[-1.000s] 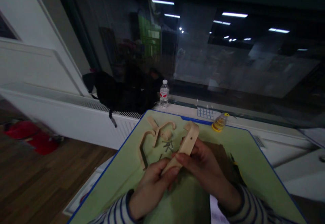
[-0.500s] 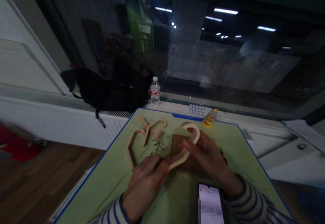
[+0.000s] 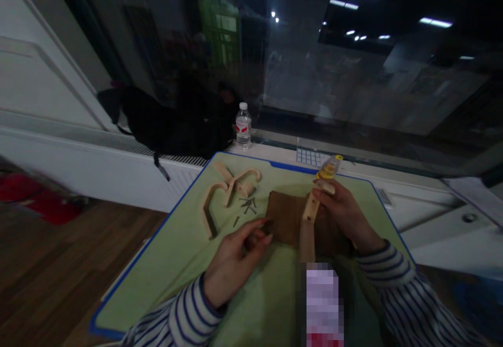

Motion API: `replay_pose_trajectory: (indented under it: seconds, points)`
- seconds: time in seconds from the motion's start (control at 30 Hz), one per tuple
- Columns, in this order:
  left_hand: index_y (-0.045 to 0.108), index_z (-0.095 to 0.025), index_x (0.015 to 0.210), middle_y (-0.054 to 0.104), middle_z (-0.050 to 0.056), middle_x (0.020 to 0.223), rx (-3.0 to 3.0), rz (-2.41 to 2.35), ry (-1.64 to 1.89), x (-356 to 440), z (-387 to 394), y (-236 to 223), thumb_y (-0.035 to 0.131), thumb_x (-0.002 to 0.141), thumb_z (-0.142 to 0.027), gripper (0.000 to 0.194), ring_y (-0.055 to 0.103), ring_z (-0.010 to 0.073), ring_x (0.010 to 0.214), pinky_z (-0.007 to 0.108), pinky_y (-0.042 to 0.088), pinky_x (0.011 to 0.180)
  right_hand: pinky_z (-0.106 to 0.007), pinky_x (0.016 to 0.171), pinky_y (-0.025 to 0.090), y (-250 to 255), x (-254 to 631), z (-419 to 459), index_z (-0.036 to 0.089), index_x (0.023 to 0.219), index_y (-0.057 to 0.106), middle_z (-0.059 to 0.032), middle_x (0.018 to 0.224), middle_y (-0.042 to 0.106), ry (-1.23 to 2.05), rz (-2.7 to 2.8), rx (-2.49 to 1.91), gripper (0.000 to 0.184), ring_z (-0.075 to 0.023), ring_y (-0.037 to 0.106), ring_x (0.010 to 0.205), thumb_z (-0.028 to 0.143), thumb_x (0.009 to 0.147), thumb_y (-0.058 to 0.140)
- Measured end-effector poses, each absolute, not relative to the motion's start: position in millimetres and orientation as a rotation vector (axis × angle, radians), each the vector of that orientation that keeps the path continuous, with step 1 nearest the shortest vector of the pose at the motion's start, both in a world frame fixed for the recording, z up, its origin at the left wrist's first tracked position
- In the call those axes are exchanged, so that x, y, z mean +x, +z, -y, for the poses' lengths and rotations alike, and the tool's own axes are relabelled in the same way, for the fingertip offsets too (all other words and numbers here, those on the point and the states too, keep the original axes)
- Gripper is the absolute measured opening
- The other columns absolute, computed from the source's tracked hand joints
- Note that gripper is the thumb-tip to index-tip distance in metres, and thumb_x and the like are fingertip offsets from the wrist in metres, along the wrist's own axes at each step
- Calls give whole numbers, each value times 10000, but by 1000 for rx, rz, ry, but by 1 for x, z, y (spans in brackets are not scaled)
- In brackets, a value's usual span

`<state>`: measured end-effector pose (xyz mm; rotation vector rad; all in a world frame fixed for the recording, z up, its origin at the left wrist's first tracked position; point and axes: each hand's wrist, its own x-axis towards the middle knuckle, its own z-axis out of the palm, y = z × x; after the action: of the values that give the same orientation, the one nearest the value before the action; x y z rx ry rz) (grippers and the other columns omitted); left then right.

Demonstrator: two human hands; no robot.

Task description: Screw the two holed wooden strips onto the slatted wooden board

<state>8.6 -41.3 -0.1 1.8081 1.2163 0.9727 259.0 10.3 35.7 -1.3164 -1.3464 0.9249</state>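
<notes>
The right hand (image 3: pixel 346 208) grips a pale, bent wooden strip (image 3: pixel 311 208) above a brown flat sheet (image 3: pixel 285 221), its holes seemingly unfilled; the left hand (image 3: pixel 236 255), fingers parted, looks free. Farther left, grey metal screws (image 3: pixel 249 204) lie loose, unfastened.

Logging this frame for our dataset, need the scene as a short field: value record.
right hand: grips bent wooden piece near its upper end
left hand: thumb and fingertips apart, beside brown sheet
work surface: pale green table, blue edge
left of sheet: other wooden pieces, small metal fasteners
far edge: yellow-based bottle, partly behind right hand
window ledge: clear water bottle, upright
lighting: dim
</notes>
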Motion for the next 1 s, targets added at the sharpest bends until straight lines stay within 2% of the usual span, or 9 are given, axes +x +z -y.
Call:
replay_pose_trajectory:
  seconds: [0.03, 0.13, 0.27, 0.43, 0.53, 0.67, 0.77, 0.93, 1.0]
  points:
    - [599, -180, 1188, 708, 38, 842, 1865, -1284, 958, 8, 36, 0, 559, 874, -383, 375, 645, 161, 700, 276, 531, 628, -293, 590, 502, 34, 264, -12, 209, 917, 583, 4, 774, 624, 939, 1360, -1322, 287, -164, 597, 692, 435, 757, 661]
    - [622, -168, 1156, 708, 85, 997, 2061, -1404, 916, 9, 18, -4, 589, 848, -373, 372, 660, 212, 826, 340, 534, 733, -283, 604, 481, 27, 274, -16, 192, 823, 590, 13, 722, 593, 988, 1417, -1341, 262, -150, 572, 668, 438, 765, 655]
    - [634, -155, 1120, 700, 97, 1054, 2063, -1431, 949, 11, 2, -19, 535, 883, -329, 310, 654, 227, 945, 363, 512, 845, -284, 617, 472, 24, 271, -19, 181, 812, 610, 2, 730, 603, 1028, 1492, -1367, 275, -153, 562, 677, 455, 786, 624]
    - [657, -159, 1062, 713, 82, 953, 2011, -1379, 977, 10, 1, -31, 519, 889, -299, 262, 665, 188, 844, 303, 526, 755, -283, 593, 470, 25, 265, -27, 191, 802, 622, 2, 711, 609, 1016, 1569, -1418, 275, -158, 553, 660, 466, 786, 607]
    - [652, -165, 1080, 705, 79, 946, 2033, -1321, 990, 10, 4, -31, 524, 886, -289, 263, 657, 185, 851, 310, 529, 771, -286, 605, 473, 25, 263, -34, 190, 784, 622, -3, 712, 620, 957, 1604, -1450, 250, -163, 562, 684, 440, 778, 612]
    - [657, -157, 1040, 696, 78, 902, 2045, -1298, 1007, 10, 7, -31, 526, 889, -275, 233, 653, 183, 834, 322, 532, 775, -302, 654, 485, 25, 261, -41, 188, 874, 623, -17, 786, 662, 868, 1622, -1491, 202, -173, 593, 737, 357, 764, 620]
    - [656, -155, 1014, 692, 76, 874, 2076, -1252, 1024, 12, 8, -31, 525, 890, -264, 211, 651, 181, 821, 332, 540, 773, -310, 686, 486, 26, 259, -45, 186, 846, 629, -20, 788, 667, 850, 1663, -1496, 161, -176, 602, 753, 318, 754, 626]
    - [651, -171, 1049, 686, 109, 1015, 2120, -1148, 1148, 17, 16, -25, 581, 854, -267, 228, 643, 213, 964, 388, 541, 862, -309, 697, 484, 25, 247, -56, 190, 862, 622, -13, 795, 667, 872, 1746, -1465, 181, -171, 608, 757, 352, 781, 608]
    - [625, -174, 1103, 669, 126, 1096, 2147, -1086, 1207, 18, 20, -23, 622, 816, -265, 302, 624, 236, 1040, 423, 531, 900, -302, 696, 484, 22, 241, -62, 191, 876, 619, -11, 806, 670, 887, 1782, -1446, 185, -166, 611, 761, 353, 788, 601]
